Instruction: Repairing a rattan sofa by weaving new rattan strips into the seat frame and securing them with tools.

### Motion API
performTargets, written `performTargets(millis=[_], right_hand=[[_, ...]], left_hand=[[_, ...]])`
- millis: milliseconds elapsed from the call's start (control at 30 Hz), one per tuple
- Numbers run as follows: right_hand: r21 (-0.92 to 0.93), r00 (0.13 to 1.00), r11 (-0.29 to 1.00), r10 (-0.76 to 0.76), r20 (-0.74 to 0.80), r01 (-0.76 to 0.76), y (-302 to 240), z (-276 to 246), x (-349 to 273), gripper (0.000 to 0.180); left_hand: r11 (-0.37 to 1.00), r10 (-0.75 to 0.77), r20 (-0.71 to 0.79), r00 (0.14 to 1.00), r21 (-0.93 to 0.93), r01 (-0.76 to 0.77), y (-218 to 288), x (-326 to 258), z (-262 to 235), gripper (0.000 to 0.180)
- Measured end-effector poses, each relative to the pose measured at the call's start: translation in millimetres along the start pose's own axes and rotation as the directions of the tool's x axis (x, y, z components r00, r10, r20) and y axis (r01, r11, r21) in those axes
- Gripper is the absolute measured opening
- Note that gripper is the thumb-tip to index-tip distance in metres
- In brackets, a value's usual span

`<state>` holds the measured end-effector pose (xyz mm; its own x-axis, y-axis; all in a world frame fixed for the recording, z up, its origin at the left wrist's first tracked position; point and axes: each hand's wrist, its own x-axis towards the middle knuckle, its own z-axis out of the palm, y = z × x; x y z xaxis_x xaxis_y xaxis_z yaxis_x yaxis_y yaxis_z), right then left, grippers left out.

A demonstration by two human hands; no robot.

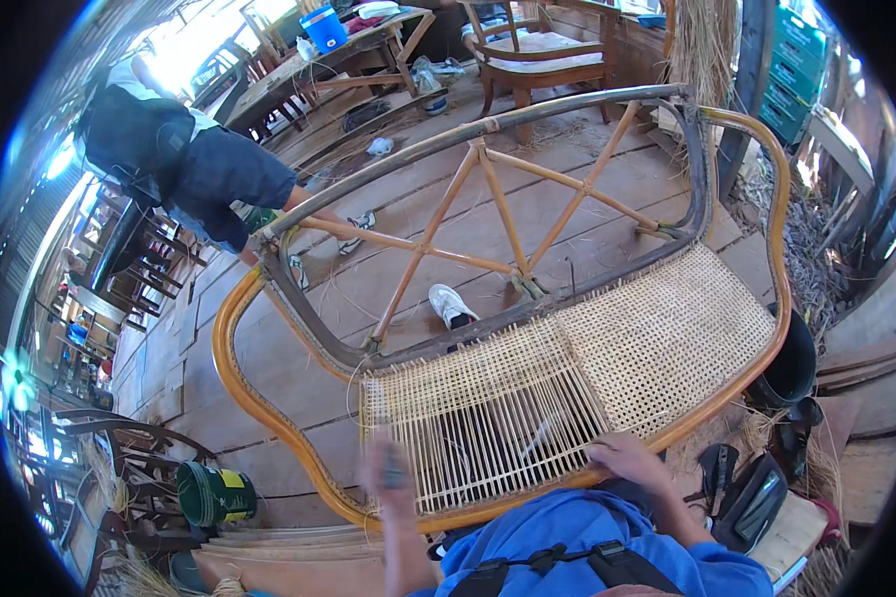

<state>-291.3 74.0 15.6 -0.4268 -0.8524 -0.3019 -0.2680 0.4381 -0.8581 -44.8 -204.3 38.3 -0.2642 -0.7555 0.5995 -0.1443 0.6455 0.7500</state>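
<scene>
In front of me lies a curved rattan settee frame [279, 423], with a dark oval back [348, 189] braced by crossed rattan poles. Its right half carries finished open-hole cane webbing [682, 328]. On the left half, pale cane strands [508, 438] run lengthwise, woven across only near the back rail; wide gaps show below. My right hand [632, 463] rests at the front rail by the strand ends, fingers bent together; what they grip is hidden. Smeared by motion, my left hand [390, 478] is over the seat's left front corner, a dark patch by its fingers.
Behind the frame at left a person [224, 164] bends forward. A dark green bucket [214, 493] stands at lower left, and a black bucket [786, 363] sits beside the frame's right end. An armchair [543, 65] and a workbench with a blue cooler [324, 28] are farther back.
</scene>
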Motion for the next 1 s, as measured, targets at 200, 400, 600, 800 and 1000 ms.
performTargets(millis=[200, 400, 600, 800, 1000], right_hand=[[0.803, 0.972, 0.566, -0.015, 0.234, -0.185, -57, 52, 39, 0.032], [0.952, 0.965, 0.184, 0.144, 0.219, -0.244, -16, 66, 45, 0.027], [0.995, 0.921, 0.073, 0.381, -0.085, 0.062, 9, 36, 32, 0.026], [0.934, 0.862, 0.003, 0.384, -0.331, 0.357, -2, -7, 25, 0.023], [0.914, 0.902, 0.324, 0.422, 0.092, -0.245, 9, 13, 26, 0.024]], left_hand=[[0.964, 0.264, 0.642, 0.720, -0.197, -0.177, 102, -34, 70, 0.039], [0.971, 0.229, 0.826, 0.515, -0.154, -0.184, 83, -57, 92, 0.069], [0.987, 0.152, 0.908, 0.390, -0.119, -0.109, 68, -82, 102, 0.065], [0.999, 0.021, 0.923, 0.384, -0.005, -0.043, 35, -96, 75, 0.047], [0.987, -0.127, 0.801, 0.585, 0.162, -0.008, 22, -71, 36, 0.024]])
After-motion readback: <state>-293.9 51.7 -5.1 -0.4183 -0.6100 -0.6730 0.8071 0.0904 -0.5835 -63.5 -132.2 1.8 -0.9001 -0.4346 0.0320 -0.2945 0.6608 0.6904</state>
